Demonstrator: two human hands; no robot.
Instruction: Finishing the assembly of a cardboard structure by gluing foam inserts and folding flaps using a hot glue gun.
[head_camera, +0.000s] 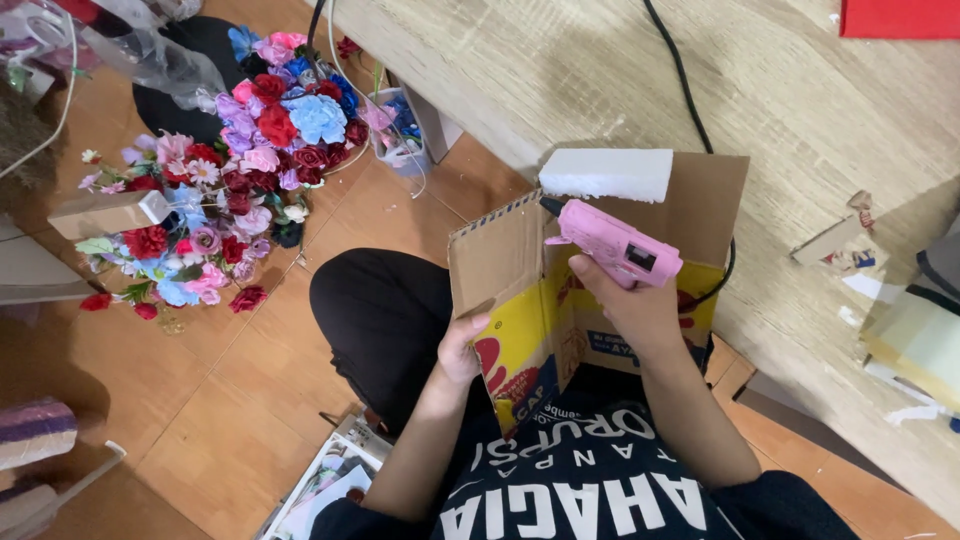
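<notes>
Holding a pink glue gun (615, 245) in the right hand (640, 310), the person aims its dark nozzle toward the upper left of the frame, just under a white foam block (607, 173) that sits along the top edge of an opened cardboard box (510, 270). The right fingers are closed around the gun's grip. The left hand (462, 350) pinches the lower edge of the box's near flap, fingers wrapped onto the brown card, steadying it above the lap at the centre of the frame. The box shows plain brown inside and yellow print lower down.

To do this well, I judge the left hand should keep the flap from swaying, the nozzle should meet the seam where foam and card join, and the glue should be laid in a short even line, with fingertips kept off the hot tip.

A black cable (690, 90) runs across the pale wooden surface (800, 120) at the upper right. A heap of artificial flowers (240, 170) lies on the floor at the upper left.
</notes>
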